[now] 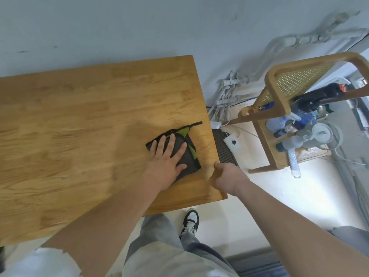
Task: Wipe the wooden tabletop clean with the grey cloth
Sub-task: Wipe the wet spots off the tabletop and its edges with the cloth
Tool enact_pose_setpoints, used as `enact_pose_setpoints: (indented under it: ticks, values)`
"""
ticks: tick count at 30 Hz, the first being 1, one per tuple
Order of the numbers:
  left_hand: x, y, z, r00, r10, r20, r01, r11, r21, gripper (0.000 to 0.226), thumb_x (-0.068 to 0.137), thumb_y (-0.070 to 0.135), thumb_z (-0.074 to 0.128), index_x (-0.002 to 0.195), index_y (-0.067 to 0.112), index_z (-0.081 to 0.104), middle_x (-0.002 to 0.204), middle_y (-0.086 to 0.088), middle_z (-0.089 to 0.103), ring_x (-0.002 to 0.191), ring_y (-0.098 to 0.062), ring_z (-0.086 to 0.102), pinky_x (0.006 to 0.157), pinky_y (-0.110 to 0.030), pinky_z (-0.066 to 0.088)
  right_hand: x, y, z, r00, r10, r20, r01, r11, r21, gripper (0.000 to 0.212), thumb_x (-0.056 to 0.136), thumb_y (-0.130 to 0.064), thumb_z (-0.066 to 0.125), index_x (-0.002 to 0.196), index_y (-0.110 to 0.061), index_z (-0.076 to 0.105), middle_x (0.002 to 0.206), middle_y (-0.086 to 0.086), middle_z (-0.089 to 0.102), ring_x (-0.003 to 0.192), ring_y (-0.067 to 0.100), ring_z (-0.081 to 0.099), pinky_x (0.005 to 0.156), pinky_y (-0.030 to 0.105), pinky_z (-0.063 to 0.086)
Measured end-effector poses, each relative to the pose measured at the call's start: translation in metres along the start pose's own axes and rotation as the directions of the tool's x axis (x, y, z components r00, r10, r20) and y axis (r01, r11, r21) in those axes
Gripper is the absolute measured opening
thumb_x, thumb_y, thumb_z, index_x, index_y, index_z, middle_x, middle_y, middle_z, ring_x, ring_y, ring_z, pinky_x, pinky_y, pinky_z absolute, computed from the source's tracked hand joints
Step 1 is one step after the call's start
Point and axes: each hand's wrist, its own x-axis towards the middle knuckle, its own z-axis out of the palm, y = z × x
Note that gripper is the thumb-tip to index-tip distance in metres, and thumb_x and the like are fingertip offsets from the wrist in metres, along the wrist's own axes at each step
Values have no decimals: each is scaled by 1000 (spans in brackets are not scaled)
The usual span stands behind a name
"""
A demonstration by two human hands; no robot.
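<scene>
The wooden tabletop (79, 120) fills the left and middle of the view. A folded dark grey cloth (188, 159) with green and black trim lies near the table's right edge. My left hand (165, 160) lies flat on the cloth with fingers spread and straight, pressing it onto the wood. My right hand (227, 176) sits at the table's right edge beside the cloth, fingers curled over the edge; what the fingertips do is hidden.
A rattan-backed wooden chair (279, 92) stands to the right of the table, loaded with spray bottles and tools (303, 126). Pipes and cables (225, 96) run along the wall and floor behind. A dark grille (224, 148) lies on the floor by the table edge.
</scene>
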Motion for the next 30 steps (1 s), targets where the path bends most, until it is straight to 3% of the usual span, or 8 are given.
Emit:
enact_pose_setpoints:
  ticks: [3, 6, 10, 14, 20, 25, 27, 30]
  values:
    - [1, -2, -7, 970, -241, 19, 242, 966, -91, 68, 102, 65, 9, 159, 40, -19, 169, -7, -25, 154, -40, -19, 123, -60, -8, -4, 8, 0, 1000, 12, -17, -9, 979, 206, 64, 88, -21, 61, 151, -28, 51, 127, -3, 66, 115, 19, 65, 92, 31, 56]
    - [-14, 44, -1, 960, -278, 22, 278, 950, -142, 68, 103, 60, 14, 161, 35, -13, 171, -9, -18, 153, -44, -16, 122, -64, -8, -11, 23, 3, 992, 128, 4, -100, 750, 654, 31, 92, -11, 62, 117, -26, 75, 88, -9, 76, 95, 14, 72, 82, 36, 62]
    - [-45, 112, 23, 990, 138, 14, -138, 990, -28, 66, 105, 53, 27, 162, 36, -2, 171, -9, -17, 152, -45, -22, 118, -65, -14, -11, 50, 6, 970, 227, -90, -101, 708, 699, 24, 100, -17, 53, 116, -18, 71, 101, 5, 71, 91, 27, 63, 94, 45, 54]
    - [-59, 101, 33, 917, 397, 40, -399, 912, 96, 62, 107, 53, 27, 161, 40, -2, 171, -3, -16, 153, -35, -25, 121, -60, -13, -11, 51, 6, 967, 175, -187, -42, 829, 558, 22, 97, -19, 52, 85, -14, 70, 82, 7, 69, 77, 26, 60, 72, 33, 49]
    - [-105, -12, 46, 989, -135, -62, 133, 991, -33, 64, 100, 64, -4, 159, 43, -16, 172, -1, -16, 155, -29, -24, 125, -54, -7, -8, 13, 8, 976, 0, -218, 71, 945, 319, 24, 98, -29, 52, 111, -19, 70, 106, 4, 74, 94, 29, 70, 88, 42, 58]
    - [-121, 10, 50, 800, -600, -7, 573, 767, -288, 62, 103, 57, 3, 161, 39, -8, 173, -3, -6, 156, -38, -12, 124, -60, -1, -8, -7, 11, 969, -123, -217, 162, 971, 174, 39, 99, -31, 54, 135, -19, 64, 135, 6, 64, 122, 29, 60, 100, 40, 51]
    - [-108, 50, 50, 877, -481, 8, 463, 839, -287, 60, 105, 54, 7, 161, 41, -10, 172, 0, -12, 154, -39, -21, 122, -61, -11, -6, -7, 7, 971, -131, -202, 161, 977, 140, 39, 98, -32, 56, 134, -18, 64, 134, 6, 65, 121, 29, 61, 101, 41, 51]
    - [-79, 77, 38, 997, 77, -9, -77, 989, -125, 57, 106, 52, 22, 159, 45, -1, 172, 5, -11, 153, -38, -26, 119, -61, -18, 0, -9, -4, 974, -146, -176, 171, 976, 134, 38, 96, -27, 59, 131, -15, 66, 129, 5, 70, 115, 26, 63, 96, 35, 50]
